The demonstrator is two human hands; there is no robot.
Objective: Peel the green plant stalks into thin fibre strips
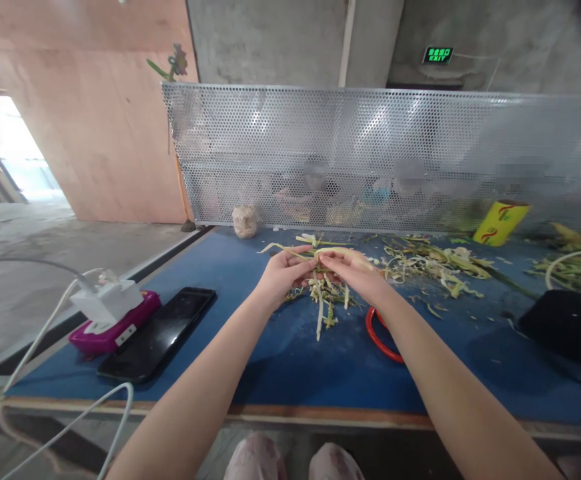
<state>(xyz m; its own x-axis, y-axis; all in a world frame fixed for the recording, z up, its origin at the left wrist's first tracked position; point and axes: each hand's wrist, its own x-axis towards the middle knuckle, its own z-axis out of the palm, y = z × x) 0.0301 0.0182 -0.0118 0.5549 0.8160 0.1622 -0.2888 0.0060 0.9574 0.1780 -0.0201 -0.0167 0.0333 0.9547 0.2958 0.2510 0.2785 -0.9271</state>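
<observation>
Over a blue tabletop (270,380) before a perforated metal screen (320,127), the person's forearms reach forward, left hand (286,272) and right hand (354,268) meeting with curled fingers that pinch a pale plant strip (331,251) just above loose, stringy shreds (329,292).

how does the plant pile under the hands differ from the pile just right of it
Size: the pile under the hands looks smaller, while the right pile spreads wider.
Cover: the left hand and right hand partly hide the pile under the hands; the right pile is mostly in plain view.
Both mix whitish and green strips on the blue table.
</observation>
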